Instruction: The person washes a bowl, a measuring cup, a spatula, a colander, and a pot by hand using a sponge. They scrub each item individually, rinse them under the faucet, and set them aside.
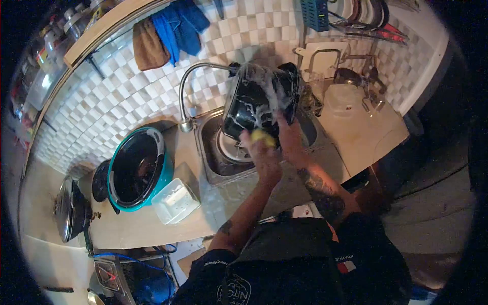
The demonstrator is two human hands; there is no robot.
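Observation:
A black, glossy container (247, 104) streaked with white foam is tilted over the metal sink (213, 173), under the curved faucet (184, 96). My left hand (264, 160) is closed on a yellow sponge (263, 138) at the container's lower edge. At the container's lower right side, my right hand (290, 134) grips it, with part of the fingers hidden behind foam and the rim. Below the container, a round light-coloured dish (231, 148) lies in the basin.
Left of the sink stand a teal tub (167, 175) with a dark inside and a white rectangular container (176, 202). A lidded pan (66, 208) sits farther left. Cloths (175, 30) hang on the tiled wall. A clear plastic container (344, 99) stands at right.

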